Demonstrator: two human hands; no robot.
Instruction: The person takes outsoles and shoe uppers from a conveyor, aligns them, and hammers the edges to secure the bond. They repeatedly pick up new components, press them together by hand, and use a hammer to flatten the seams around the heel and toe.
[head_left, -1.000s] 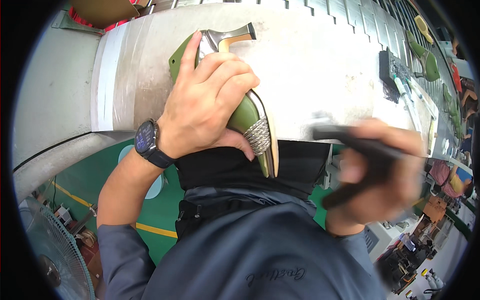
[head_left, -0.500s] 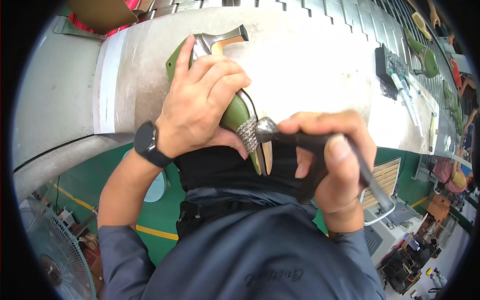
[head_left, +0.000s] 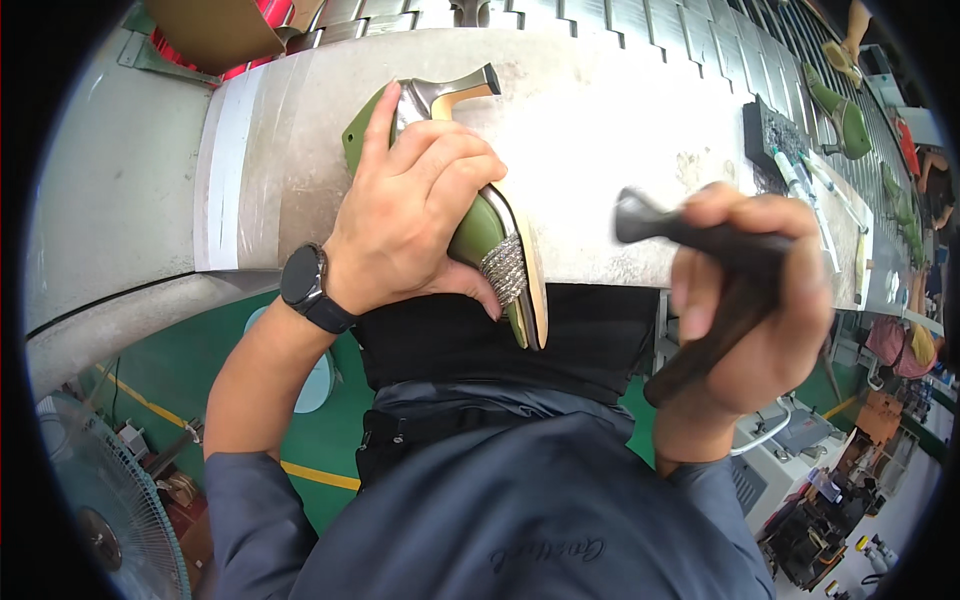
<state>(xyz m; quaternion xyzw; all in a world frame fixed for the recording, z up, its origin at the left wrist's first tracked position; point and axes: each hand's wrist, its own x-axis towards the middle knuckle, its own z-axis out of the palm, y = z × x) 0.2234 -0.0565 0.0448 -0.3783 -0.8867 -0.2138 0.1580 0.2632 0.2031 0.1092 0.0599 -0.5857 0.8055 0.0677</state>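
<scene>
In the head view, the left hand (head_left: 410,210) holds the green shoe (head_left: 475,235) with the fingers over it and the thumb near its silver strap (head_left: 503,270). The shoe lies on its side upon the table (head_left: 600,130), its heel (head_left: 465,85) far from the person, its sole toward the right, and its toe passing over the near edge. The right hand (head_left: 765,300) is closed around a dark hammer (head_left: 745,265), somewhat blurred. Half a second ago the hammer's head was at the strap's edge; now it is in the air to the right, well apart from the shoe. So, in my judgement, the hammer is between contacts, while the left hand has kept the shoe almost in the same place.
</scene>
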